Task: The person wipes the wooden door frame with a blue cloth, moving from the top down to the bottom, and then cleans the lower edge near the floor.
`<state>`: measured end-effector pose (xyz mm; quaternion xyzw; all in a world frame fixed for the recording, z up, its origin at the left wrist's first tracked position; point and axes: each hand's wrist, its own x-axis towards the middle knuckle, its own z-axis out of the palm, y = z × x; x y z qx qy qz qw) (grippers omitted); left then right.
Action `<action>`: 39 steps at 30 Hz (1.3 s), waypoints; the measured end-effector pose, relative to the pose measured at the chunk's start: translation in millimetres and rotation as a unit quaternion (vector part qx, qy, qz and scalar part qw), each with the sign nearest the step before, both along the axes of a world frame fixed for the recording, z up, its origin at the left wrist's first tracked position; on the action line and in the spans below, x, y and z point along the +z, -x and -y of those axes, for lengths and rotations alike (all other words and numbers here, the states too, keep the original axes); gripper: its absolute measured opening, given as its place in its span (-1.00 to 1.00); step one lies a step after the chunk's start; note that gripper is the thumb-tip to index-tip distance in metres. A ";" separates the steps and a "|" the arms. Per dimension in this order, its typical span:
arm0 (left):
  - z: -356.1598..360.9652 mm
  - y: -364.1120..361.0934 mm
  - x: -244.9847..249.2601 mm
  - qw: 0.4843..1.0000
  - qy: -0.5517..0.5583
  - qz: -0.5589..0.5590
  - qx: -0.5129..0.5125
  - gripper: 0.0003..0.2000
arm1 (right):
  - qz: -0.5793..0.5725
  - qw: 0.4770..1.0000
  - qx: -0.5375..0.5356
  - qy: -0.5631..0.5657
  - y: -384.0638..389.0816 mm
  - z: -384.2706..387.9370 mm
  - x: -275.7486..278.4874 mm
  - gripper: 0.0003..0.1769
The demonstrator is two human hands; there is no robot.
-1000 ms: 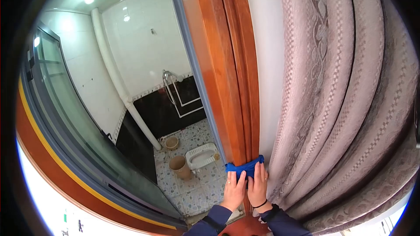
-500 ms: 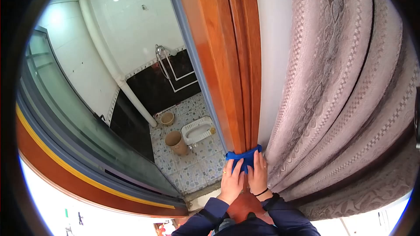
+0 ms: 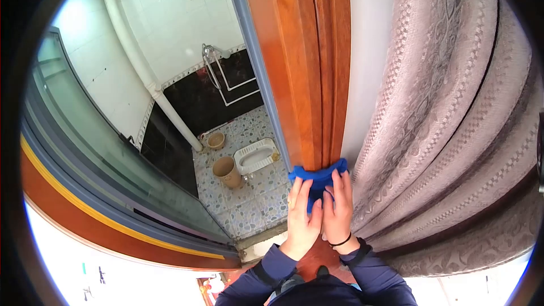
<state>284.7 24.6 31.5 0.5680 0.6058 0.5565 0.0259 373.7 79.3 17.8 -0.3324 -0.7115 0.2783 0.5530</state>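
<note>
A blue cloth (image 3: 320, 174) lies across the reddish-brown wooden door frame (image 3: 300, 79), its ends bent round both edges. My left hand (image 3: 302, 218) presses the cloth's left part to the wood, fingers long and close together. On the right part is my right hand (image 3: 339, 209), a dark band at its wrist and its fingertips on the cloth. The two hands are side by side, thumbs near each other. Part of the cloth is hidden under the fingers.
Left of the frame, a doorway opens on a tiled washroom with a squat toilet (image 3: 256, 156), a bucket (image 3: 226, 171), a basin (image 3: 216, 140) and a shower fitting (image 3: 209, 54). A glass door (image 3: 96, 119) stands at far left. A patterned curtain (image 3: 447, 107) hangs at right.
Both hands and the blue cloth have slid up along the door frame and look larger. The view has shifted slightly too.
</note>
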 end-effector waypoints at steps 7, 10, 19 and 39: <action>-12.2 13.5 53.8 0.992 -0.092 -0.079 0.033 -0.50 | -0.049 0.997 0.005 -0.057 8.4 -2.1 66.2 -0.53; -17.5 18.1 38.4 0.995 -0.092 0.028 0.012 -0.51 | -0.035 0.999 0.027 -0.025 8.2 -4.3 53.0 -0.54; -23.0 19.7 -17.8 0.988 0.001 0.153 0.032 -0.67 | -0.016 1.000 0.007 0.007 9.7 -5.2 -25.8 -0.58; -30.9 29.8 -133.6 0.980 0.138 0.113 0.090 -0.69 | 0.019 0.995 0.037 0.094 -0.5 -9.0 -132.3 -0.56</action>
